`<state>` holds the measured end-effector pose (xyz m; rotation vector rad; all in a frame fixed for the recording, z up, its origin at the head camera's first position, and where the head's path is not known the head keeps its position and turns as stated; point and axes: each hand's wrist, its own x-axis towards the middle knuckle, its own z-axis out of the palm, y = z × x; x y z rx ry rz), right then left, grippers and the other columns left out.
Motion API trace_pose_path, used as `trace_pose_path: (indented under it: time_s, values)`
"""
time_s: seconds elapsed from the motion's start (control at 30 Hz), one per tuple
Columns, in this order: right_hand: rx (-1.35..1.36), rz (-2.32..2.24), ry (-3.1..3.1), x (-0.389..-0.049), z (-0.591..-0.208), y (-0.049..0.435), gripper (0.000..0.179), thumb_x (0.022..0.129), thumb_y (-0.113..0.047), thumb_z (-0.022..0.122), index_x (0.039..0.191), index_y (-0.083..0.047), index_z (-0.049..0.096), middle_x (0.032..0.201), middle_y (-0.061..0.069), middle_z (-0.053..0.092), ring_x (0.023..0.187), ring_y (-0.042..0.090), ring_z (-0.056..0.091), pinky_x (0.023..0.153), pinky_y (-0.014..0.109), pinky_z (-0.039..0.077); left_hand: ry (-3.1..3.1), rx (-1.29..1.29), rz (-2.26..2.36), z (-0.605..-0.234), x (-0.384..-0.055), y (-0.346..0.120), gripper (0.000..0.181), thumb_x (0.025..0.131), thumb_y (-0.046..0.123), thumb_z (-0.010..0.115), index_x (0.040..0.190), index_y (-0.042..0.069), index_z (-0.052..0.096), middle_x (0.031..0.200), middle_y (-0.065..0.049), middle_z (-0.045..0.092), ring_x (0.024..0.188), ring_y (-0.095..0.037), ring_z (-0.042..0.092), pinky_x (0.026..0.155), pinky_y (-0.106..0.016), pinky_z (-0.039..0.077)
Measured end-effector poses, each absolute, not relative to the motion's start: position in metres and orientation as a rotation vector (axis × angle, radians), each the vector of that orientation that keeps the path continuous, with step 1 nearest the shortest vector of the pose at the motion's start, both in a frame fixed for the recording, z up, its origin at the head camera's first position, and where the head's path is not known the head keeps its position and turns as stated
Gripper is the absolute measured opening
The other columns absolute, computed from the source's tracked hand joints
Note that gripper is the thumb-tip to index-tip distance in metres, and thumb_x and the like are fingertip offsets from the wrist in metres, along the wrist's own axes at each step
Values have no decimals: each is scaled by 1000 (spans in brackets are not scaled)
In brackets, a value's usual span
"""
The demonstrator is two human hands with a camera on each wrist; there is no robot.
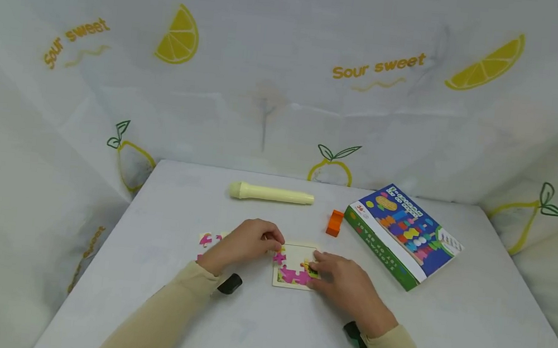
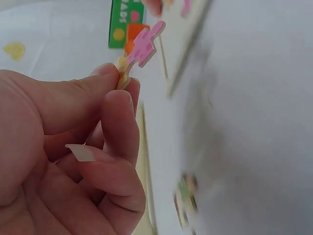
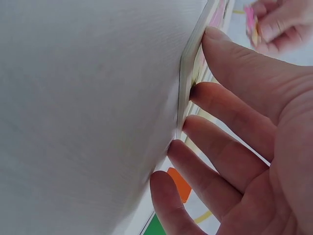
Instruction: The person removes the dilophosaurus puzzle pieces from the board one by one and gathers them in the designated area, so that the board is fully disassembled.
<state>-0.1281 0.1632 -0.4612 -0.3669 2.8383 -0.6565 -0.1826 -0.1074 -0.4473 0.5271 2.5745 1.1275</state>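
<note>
One orange block [image 1: 335, 223] & box [image 1: 401, 236] nr R hand [image 1: 349, 284], fingers apart; L hand [image 1: 248, 242] pinches puzzle pc [image 2: 142, 47].

"How's the light?"
"Soft and a little dim in the head view, with faint shadows on the worktop [image 1: 263, 335]."
"Anything blurred?"
"Yes, the left hand [image 3: 286, 24] in the right wrist view; the nearer fingers [image 3: 232, 108] look crisp."

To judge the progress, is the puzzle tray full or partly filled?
Partly filled: the puzzle tray holds pink pieces but shows bare base beside them.
</note>
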Motion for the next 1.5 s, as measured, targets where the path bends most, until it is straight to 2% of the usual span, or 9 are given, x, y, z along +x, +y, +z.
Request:
trace_pose_path:
  time_s: [0.17, 0.3, 0.37, 0.57, 0.73, 1.17, 1.5]
  values:
    - [-332, -689, 2833, -125, -463, 167, 42, 94, -36, 85, 135, -26, 78, 159, -8, 61, 152, 30, 53, 122, 59, 44, 2616, 438, 1114, -452, -175, -146, 3, 103, 22, 74, 103, 21, 77, 92, 8, 72, 82, -12, 61, 76, -29, 52]
    - [-340, -708, 2839, -124, -463, 170, 41, 95, -36, 85, 134, -25, 78, 159, -8, 61, 152, 31, 53, 122, 60, 44, 2606, 336, 1137, -454, -167, -177, 3, 102, 19, 75, 104, 18, 76, 88, 3, 71, 65, -13, 55, 60, -29, 48]
    - [-344, -711, 2846, -123, -464, 171, 41, 95, -36, 85, 134, -25, 78, 159, -7, 61, 152, 32, 53, 121, 60, 44, 2580, 321, 1149, -455, -163, -188, 3, 103, 18, 75, 105, 17, 76, 86, 0, 71, 60, -13, 54, 57, -29, 48]
    - [-358, -728, 2855, -123, -464, 173, 41, 94, -35, 85, 133, -24, 79, 158, -5, 62, 151, 32, 54, 120, 60, 45, 2607, 349, 1103, -460, -158, -207, 4, 103, 19, 74, 105, 16, 76, 87, 3, 73, 72, -13, 63, 69, -29, 52]
    - [-362, -735, 2854, -123, -465, 171, 42, 94, -34, 85, 133, -23, 79, 158, -6, 61, 152, 32, 54, 120, 60, 45, 2645, 326, 1069, -461, -158, -212, 4, 103, 19, 74, 105, 17, 77, 89, 5, 72, 76, -12, 63, 74, -30, 52]
    - [-351, -744, 2848, -123, -466, 169, 41, 94, -36, 85, 133, -25, 78, 159, -6, 60, 153, 33, 52, 121, 61, 44, 2668, 328, 1065, -459, -157, -211, 5, 103, 18, 75, 106, 15, 78, 88, 4, 72, 74, -11, 62, 73, -30, 51]
    - [-345, -729, 2834, -124, -466, 166, 43, 95, -36, 84, 136, -26, 77, 161, -5, 59, 153, 35, 51, 120, 62, 44, 2719, 285, 1014, -458, -156, -214, 7, 102, 17, 75, 108, 16, 79, 96, 4, 72, 84, -13, 60, 80, -32, 53]
